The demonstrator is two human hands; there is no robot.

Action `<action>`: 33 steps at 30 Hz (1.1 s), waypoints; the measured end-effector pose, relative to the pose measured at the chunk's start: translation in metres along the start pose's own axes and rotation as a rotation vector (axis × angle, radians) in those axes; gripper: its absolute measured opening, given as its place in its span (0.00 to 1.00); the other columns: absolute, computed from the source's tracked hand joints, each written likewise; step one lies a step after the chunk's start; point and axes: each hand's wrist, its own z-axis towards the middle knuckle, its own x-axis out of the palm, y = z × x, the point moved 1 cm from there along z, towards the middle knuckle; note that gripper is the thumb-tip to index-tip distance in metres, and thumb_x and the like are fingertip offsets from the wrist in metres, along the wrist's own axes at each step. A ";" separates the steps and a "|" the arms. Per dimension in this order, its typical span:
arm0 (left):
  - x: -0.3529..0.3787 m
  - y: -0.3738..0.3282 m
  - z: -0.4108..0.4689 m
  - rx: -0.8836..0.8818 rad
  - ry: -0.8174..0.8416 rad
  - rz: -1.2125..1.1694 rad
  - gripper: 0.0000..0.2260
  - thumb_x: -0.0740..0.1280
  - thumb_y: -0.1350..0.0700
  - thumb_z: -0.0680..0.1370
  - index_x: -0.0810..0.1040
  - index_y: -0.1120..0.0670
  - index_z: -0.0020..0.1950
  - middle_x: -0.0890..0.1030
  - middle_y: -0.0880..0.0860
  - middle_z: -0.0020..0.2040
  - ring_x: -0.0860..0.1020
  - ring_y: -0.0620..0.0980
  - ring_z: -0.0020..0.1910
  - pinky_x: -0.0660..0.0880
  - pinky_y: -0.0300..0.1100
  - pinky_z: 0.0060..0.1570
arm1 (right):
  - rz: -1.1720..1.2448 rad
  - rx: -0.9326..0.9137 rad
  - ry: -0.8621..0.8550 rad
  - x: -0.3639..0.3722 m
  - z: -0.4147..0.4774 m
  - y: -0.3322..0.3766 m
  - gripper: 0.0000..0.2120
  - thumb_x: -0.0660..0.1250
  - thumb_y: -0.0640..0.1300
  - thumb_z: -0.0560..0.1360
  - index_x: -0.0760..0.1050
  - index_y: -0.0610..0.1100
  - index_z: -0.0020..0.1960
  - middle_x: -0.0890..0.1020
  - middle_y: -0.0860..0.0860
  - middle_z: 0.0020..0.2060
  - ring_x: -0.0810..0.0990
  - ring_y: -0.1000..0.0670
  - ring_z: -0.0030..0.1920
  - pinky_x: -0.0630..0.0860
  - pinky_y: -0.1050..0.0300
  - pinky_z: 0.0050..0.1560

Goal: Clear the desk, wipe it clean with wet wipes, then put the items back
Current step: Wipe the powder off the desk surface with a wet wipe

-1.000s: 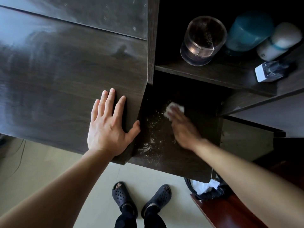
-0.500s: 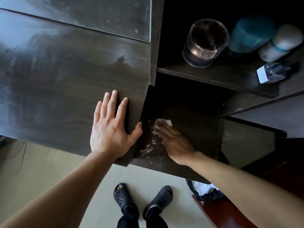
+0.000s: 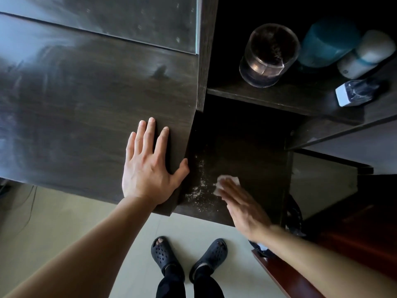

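The dark wooden desk top (image 3: 86, 104) fills the left and centre, bare and streaked. My left hand (image 3: 148, 166) lies flat on its right front corner, fingers spread. To the right, a lower dark shelf (image 3: 247, 151) carries a scatter of pale dust (image 3: 199, 186) near its front left. My right hand (image 3: 242, 205), blurred, presses a white wet wipe (image 3: 227, 181) onto that shelf near the front edge, just right of the dust.
An upper shelf (image 3: 279, 97) holds a clear glass jar (image 3: 268, 54), a teal container (image 3: 326, 44), a white bottle (image 3: 365, 57) and a small clear bottle (image 3: 354, 93). A bin with a bag (image 3: 294, 216) stands under my right arm. My feet in black clogs (image 3: 189, 254) stand on pale floor.
My right hand has dragged the wipe from the back of the lower shelf toward its front edge, then rightward. Dust at the back is gone. My left hand stayed put.
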 end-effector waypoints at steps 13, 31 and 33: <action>0.000 -0.001 0.001 0.003 0.002 -0.005 0.36 0.58 0.36 0.73 0.65 0.58 0.73 0.58 0.61 0.76 0.52 0.58 0.76 0.50 0.53 0.75 | -0.014 0.210 -0.145 0.012 -0.023 0.006 0.25 0.57 0.32 0.78 0.62 0.41 0.74 0.58 0.46 0.75 0.53 0.49 0.76 0.56 0.50 0.74; 0.004 0.003 -0.001 0.021 -0.008 -0.012 0.32 0.55 0.37 0.77 0.63 0.57 0.74 0.57 0.61 0.77 0.51 0.58 0.77 0.49 0.52 0.75 | 0.050 0.271 -0.186 -0.003 0.038 -0.011 0.24 0.52 0.32 0.77 0.65 0.43 0.72 0.60 0.47 0.75 0.54 0.49 0.76 0.53 0.54 0.75; 0.004 0.002 0.000 0.024 -0.032 -0.039 0.28 0.55 0.42 0.79 0.65 0.57 0.73 0.59 0.61 0.76 0.53 0.58 0.76 0.50 0.53 0.75 | 0.001 0.376 -0.205 -0.023 0.084 -0.022 0.26 0.55 0.32 0.77 0.59 0.40 0.74 0.57 0.44 0.76 0.50 0.46 0.76 0.48 0.55 0.75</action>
